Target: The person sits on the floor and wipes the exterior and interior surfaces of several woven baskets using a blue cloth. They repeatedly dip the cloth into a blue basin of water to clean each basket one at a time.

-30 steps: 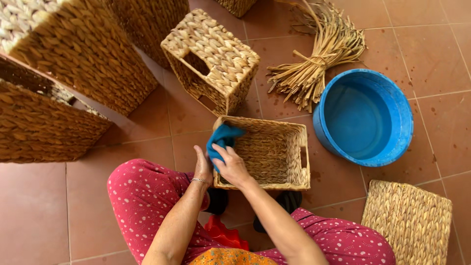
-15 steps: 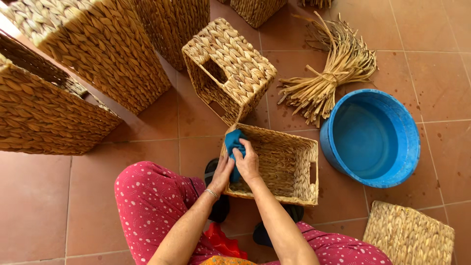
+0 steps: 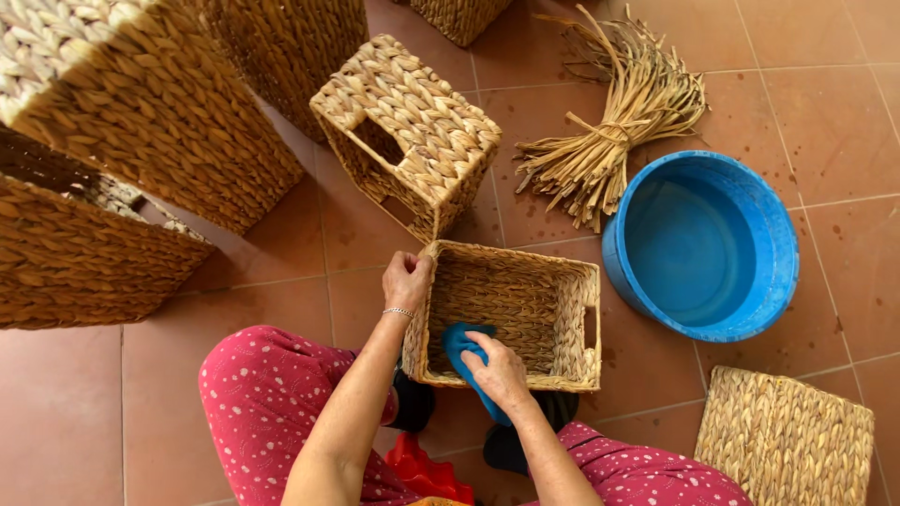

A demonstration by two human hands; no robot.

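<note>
Here, the left hand is closed over the upper left corner of the open woven basket, fingers wrapped on its rim. The right hand is shut around a blue cloth, pressed against the inside of the basket's near wall, close to the left corner. The basket sits on the tiled floor just beyond the person's knees in red spotted trousers.

Room is tight above: a smaller woven basket lies tipped on its side, its lower corner almost touching the held basket's far rim. To the right, the blue basin stands near the basket's handle end, with a narrow strip of tile between. A bundle of dried straw lies beyond the basin. Large woven baskets crowd the left, leaving open tile beside the left knee. A flat woven panel sits at lower right.
</note>
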